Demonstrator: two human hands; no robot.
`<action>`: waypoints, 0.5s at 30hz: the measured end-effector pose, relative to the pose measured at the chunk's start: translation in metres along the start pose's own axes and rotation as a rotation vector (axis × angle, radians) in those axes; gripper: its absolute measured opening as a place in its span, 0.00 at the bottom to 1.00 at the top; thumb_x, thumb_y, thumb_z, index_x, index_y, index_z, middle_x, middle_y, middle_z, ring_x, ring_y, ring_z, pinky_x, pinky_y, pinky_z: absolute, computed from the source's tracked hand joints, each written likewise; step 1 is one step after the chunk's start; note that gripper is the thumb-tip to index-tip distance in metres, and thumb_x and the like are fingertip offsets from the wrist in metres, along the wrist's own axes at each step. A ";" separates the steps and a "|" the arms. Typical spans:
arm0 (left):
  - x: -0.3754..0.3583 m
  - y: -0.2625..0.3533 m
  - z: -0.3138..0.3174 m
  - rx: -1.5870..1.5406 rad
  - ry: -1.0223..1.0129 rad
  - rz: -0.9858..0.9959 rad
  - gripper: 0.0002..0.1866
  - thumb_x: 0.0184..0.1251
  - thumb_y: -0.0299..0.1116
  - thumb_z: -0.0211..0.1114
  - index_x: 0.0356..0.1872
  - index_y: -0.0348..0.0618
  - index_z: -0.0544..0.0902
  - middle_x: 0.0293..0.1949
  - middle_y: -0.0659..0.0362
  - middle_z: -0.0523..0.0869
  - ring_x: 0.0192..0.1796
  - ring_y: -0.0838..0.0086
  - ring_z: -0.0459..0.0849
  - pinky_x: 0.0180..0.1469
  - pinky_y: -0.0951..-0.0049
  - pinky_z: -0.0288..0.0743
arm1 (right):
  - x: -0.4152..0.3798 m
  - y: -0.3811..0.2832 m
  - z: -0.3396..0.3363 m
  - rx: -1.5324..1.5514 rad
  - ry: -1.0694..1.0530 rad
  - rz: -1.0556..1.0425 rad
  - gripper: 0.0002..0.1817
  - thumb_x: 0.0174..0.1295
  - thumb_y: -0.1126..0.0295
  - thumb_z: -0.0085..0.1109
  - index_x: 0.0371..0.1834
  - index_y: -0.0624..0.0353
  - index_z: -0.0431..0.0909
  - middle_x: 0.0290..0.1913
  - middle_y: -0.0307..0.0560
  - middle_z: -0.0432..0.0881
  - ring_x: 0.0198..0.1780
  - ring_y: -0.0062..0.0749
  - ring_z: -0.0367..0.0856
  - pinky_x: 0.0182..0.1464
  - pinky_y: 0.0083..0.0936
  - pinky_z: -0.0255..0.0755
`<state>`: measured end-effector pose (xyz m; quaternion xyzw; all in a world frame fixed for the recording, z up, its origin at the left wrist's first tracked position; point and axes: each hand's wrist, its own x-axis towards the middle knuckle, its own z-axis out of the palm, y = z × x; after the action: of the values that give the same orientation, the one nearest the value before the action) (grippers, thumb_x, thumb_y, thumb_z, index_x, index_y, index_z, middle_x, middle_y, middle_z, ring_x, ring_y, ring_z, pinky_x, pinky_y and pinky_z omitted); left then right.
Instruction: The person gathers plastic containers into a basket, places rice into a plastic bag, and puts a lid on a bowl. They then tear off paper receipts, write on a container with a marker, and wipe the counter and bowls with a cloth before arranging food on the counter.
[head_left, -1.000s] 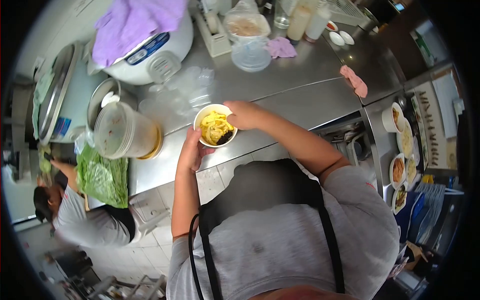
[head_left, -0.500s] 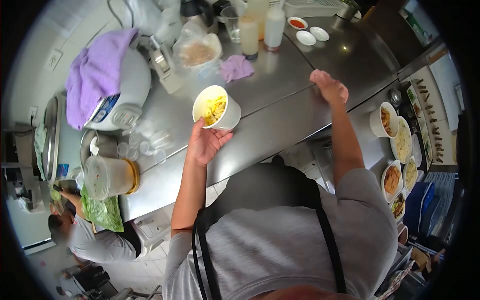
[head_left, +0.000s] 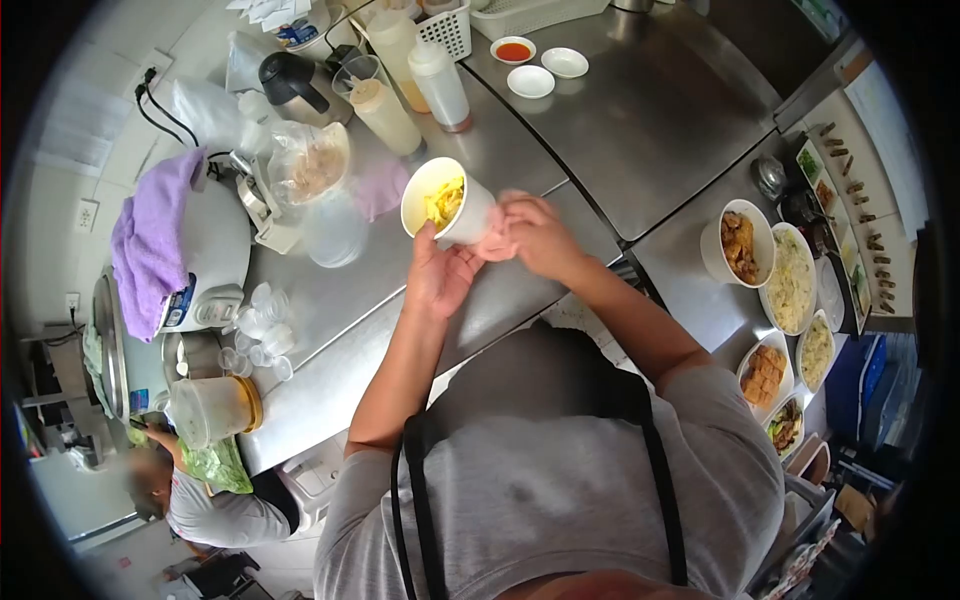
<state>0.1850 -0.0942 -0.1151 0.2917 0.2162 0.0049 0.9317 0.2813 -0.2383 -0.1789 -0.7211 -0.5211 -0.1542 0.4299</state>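
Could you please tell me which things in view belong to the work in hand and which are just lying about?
In use:
White bowl with yellow food, tilted in the left hand
Pink cloth, in the right hand at the bowl's side

Apparently just lying about:
Purple towel
Squeeze bottles
Small white dishes

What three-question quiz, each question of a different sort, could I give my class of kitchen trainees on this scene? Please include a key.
1. True or false: the left hand holds the white bowl, which has yellow food inside.
2. Multiple choice: what does the right hand hold?
A) a ladle
B) a pink cloth
C) a knife
3. Count: how many of the three small white dishes contain red sauce?

Key: 1. True. 2. B. 3. One.
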 end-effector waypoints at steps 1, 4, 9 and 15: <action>-0.001 0.001 -0.001 0.025 0.001 -0.018 0.32 0.57 0.51 0.48 0.56 0.41 0.55 0.50 0.50 0.66 0.49 0.63 0.71 0.48 0.67 0.68 | -0.009 0.009 -0.005 0.090 0.054 0.172 0.10 0.45 0.77 0.51 0.33 0.55 0.73 0.44 0.47 0.69 0.48 0.43 0.67 0.50 0.32 0.62; 0.006 -0.005 -0.004 0.100 -0.047 -0.032 0.31 0.57 0.50 0.49 0.56 0.42 0.55 0.50 0.53 0.67 0.48 0.65 0.71 0.48 0.68 0.68 | -0.011 0.011 -0.019 0.281 0.191 0.437 0.14 0.51 0.72 0.49 0.42 0.57 0.69 0.48 0.48 0.67 0.50 0.41 0.66 0.51 0.32 0.61; -0.011 -0.017 0.032 0.328 -0.058 0.170 0.28 0.54 0.41 0.54 0.55 0.43 0.58 0.51 0.57 0.67 0.51 0.68 0.70 0.50 0.69 0.67 | 0.038 -0.033 -0.035 0.940 0.290 0.600 0.20 0.63 0.65 0.32 0.56 0.62 0.56 0.57 0.50 0.62 0.54 0.34 0.65 0.54 0.22 0.61; -0.017 0.007 0.025 0.573 -0.227 -0.100 0.27 0.49 0.30 0.58 0.53 0.42 0.61 0.44 0.61 0.72 0.42 0.81 0.72 0.37 0.83 0.68 | 0.065 0.020 -0.055 1.238 -0.417 0.674 0.17 0.59 0.66 0.45 0.51 0.59 0.67 0.43 0.38 0.75 0.38 0.15 0.72 0.34 0.11 0.69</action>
<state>0.1808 -0.1042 -0.0862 0.5302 0.1175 -0.1345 0.8288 0.3378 -0.2431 -0.1123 -0.4814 -0.3338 0.4492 0.6746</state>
